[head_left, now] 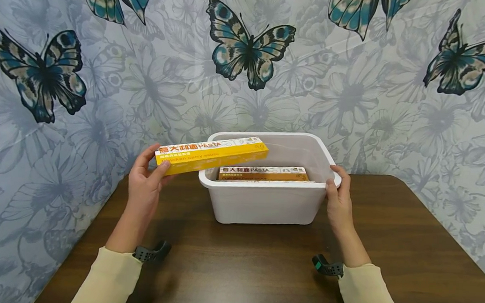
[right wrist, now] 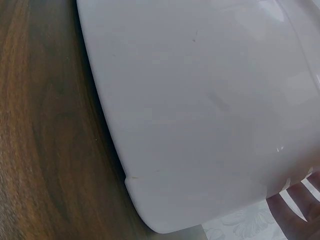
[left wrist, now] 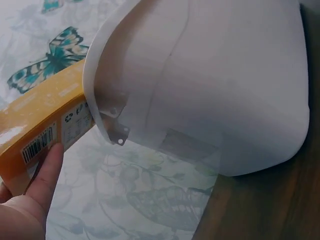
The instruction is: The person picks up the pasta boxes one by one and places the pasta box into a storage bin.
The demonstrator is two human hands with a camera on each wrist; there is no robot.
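In the head view my left hand (head_left: 145,180) grips the left end of a yellow pasta box (head_left: 212,155), thumb on its near side. The box slants up to the right, its far end above the white plastic bin (head_left: 264,204). Lettering on it reads PASTA and chicken curry sauce. A brown and white pasta box (head_left: 266,174) lies inside the bin, its lower part hidden by the front wall. My right hand (head_left: 340,203) holds the bin's right rim between thumb and fingers. The left wrist view shows a barcode on the yellow box (left wrist: 42,112).
The bin stands on a dark wooden table (head_left: 234,268) near its back edge. Behind it hangs a pale floral cloth (head_left: 355,108) with printed butterflies, which also runs down the table's left side. Both wrists wear dark straps.
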